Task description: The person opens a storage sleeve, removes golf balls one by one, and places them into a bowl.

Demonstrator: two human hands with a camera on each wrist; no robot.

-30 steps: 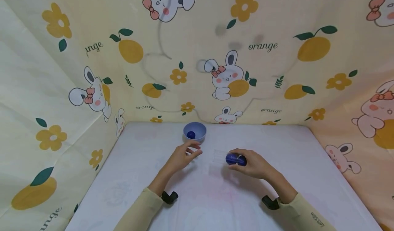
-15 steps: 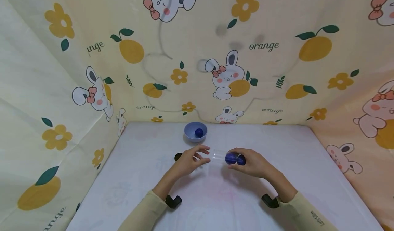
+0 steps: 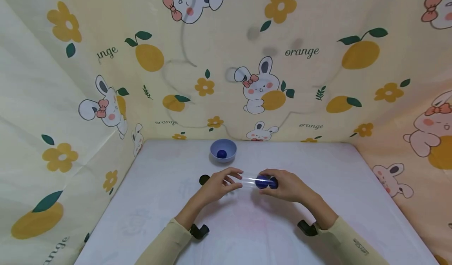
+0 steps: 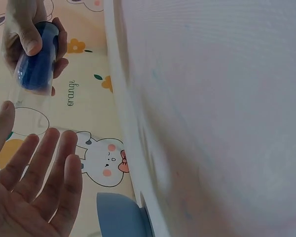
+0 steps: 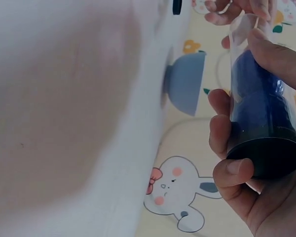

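My right hand (image 3: 288,184) grips a clear plastic tube (image 5: 266,111) that lies nearly level, thumb on one side and fingers on the other. Blue balls (image 3: 262,182) sit inside it, at the end by the right palm; a dark cap (image 5: 266,158) closes that end. The tube's other end, an open rim, faces my left hand (image 3: 217,184). That hand's fingers are spread and loosely bent, tips right at the rim, pinching nothing. Behind the hands stands a light blue bowl (image 3: 231,149) with one dark blue ball (image 3: 221,154) in it.
A small black disc (image 3: 204,179) shows on the white table (image 3: 169,218), just left of the left hand. Printed cloth (image 3: 212,61) with rabbits and oranges hangs behind the table and along both sides.
My left hand has moved right from near the bowl to the tube's open end. The black disc has come into view. The ball in the bowl rolled right, then back left.
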